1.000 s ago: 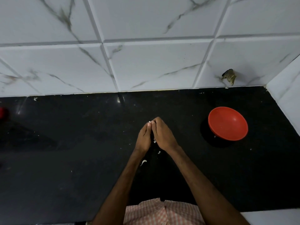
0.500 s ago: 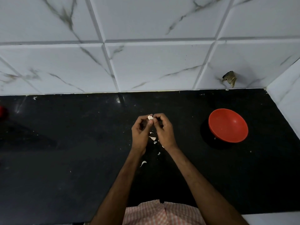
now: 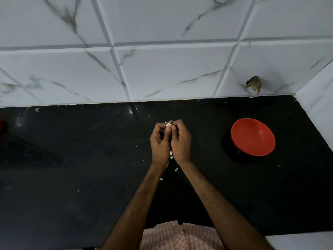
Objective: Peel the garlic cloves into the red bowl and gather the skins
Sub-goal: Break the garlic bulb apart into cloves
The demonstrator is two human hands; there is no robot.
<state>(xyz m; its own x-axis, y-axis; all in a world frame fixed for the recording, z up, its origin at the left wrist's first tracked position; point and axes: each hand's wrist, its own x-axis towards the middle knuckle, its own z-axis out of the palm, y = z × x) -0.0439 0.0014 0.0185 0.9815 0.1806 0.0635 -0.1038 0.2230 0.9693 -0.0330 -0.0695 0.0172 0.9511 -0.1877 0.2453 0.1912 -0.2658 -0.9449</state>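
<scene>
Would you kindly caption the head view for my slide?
Left hand and right hand pinch a garlic clove over the black counter, skins below, red bowl at right.

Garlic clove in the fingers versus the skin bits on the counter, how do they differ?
The garlic clove is pinched between the fingertips of the left hand and the right hand; the skin bits lie loose on the counter. The garlic clove is one chunky piece; the skin bits are several thin flakes, scattered near the wrists. Both are pale against the black surface.
</scene>
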